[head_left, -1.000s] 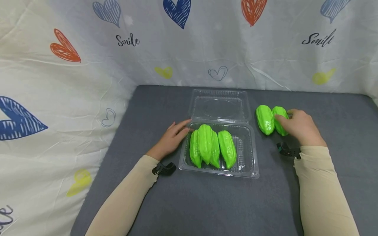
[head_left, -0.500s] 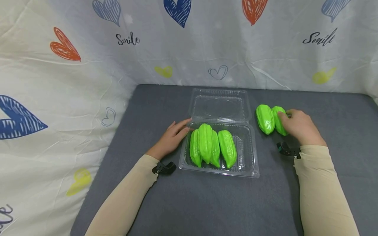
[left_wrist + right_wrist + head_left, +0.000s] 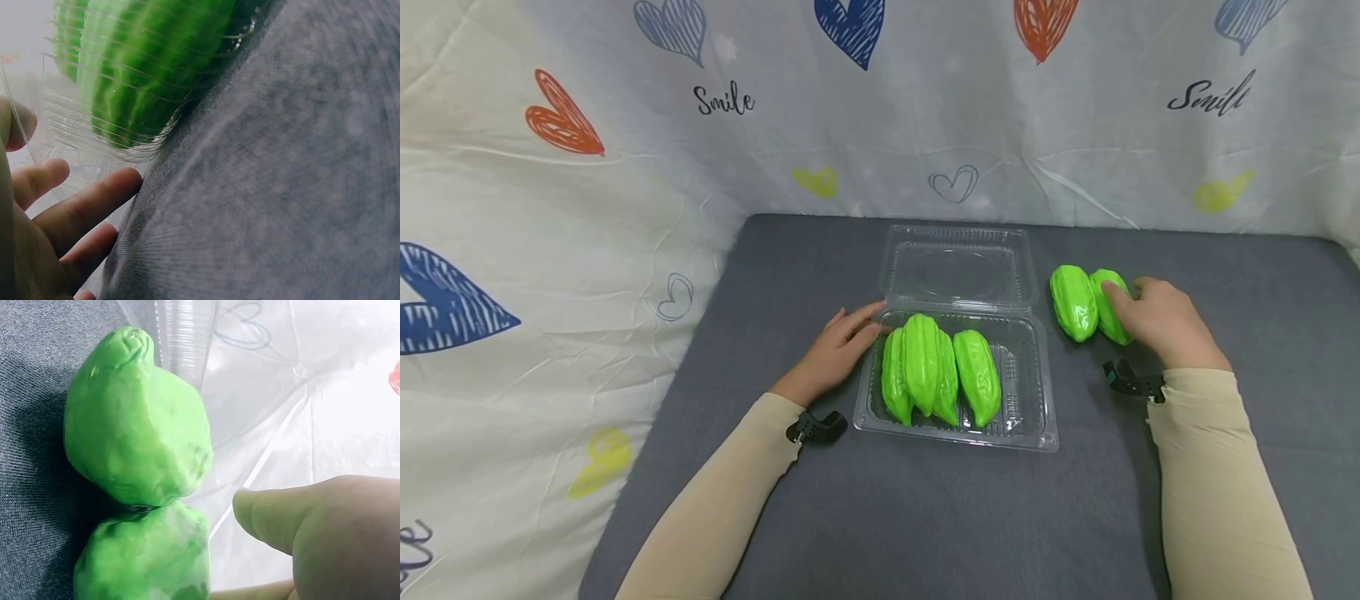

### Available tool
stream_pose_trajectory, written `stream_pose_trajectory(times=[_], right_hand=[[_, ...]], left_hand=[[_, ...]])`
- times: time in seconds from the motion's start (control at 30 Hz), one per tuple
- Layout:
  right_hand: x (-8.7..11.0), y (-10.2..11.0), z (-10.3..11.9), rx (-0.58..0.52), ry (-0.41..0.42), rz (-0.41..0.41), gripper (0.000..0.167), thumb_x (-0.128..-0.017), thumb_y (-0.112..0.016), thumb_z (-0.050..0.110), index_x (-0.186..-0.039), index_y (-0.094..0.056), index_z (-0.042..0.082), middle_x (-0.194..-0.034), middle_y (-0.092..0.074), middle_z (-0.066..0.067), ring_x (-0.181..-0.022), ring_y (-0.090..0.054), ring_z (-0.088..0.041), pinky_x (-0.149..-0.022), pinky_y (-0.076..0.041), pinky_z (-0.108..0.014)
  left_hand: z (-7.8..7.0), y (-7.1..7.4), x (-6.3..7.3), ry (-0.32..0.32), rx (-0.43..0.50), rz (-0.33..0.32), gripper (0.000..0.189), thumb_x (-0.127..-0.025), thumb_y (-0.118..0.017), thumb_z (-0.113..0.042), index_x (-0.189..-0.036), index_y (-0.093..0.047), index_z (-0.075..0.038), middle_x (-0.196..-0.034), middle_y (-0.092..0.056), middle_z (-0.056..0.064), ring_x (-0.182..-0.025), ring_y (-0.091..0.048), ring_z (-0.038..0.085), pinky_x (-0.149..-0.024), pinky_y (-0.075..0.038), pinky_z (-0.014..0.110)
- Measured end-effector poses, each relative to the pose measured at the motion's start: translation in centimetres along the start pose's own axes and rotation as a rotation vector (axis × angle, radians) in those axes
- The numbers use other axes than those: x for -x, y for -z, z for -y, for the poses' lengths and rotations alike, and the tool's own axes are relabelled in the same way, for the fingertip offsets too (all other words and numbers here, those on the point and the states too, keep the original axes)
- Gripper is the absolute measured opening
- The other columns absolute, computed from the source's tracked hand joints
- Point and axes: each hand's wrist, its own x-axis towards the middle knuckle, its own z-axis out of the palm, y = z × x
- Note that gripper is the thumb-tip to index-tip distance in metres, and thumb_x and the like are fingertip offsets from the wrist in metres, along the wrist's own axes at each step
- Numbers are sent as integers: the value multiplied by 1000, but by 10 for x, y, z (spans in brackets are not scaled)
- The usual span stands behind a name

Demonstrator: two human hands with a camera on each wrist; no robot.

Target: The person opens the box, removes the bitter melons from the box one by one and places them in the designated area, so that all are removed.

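My right hand (image 3: pixel 1168 321) is over the right-hand one of two bright green, ridged gourd-like pieces (image 3: pixel 1111 307) lying side by side on the table. In the right wrist view the thumb (image 3: pixel 269 512) is straight and apart from the green surface; my other fingers are mostly hidden. The neighbouring green gourd (image 3: pixel 1073 304) touches it. My left hand (image 3: pixel 835 350) rests at the left rim of a clear plastic clamshell box (image 3: pixel 955 442), fingers extended. Several matching green gourds (image 3: pixel 921 367) lie in the box, one on top of others.
The box's clear lid (image 3: pixel 957 267) is folded back flat behind it. A grey cloth (image 3: pixel 940 525) covers the table. A white curtain (image 3: pixel 910 125) printed with hearts hangs behind and to the left. Black straps (image 3: pixel 1131 383) are on both wrists.
My right thumb has shifted slightly at the right-hand gourd, and the fingers have moved a little away from it. My left hand, the box and the gourds have stayed in place.
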Motion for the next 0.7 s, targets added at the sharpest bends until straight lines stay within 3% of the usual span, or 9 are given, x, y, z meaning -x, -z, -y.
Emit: stream_pose_trajectory(times=[0.27,0.7], right_hand=[[6,3,3,-12,-14,0,105,-106,-30,65,-152,-18,-28,-151,-26,-52,-138,-28,-69,-111,-31,-78],[9,6,8,-5,-1,-36,105,-105,-36,65,-151,-20,-28,-150,-28,-53,-137,-29,-69,-111,-31,-79]], left_hand=[[-1,0,0,-2,10,-1,50,-115,-43,-33,-163,-42,-18,-134,-72,7,-137,-59,24,-133,0,42],[-2,0,0,-1,3,-1,50,-115,-43,-33,-163,-42,-18,-135,-72,6,-138,-58,23,-133,0,42]])
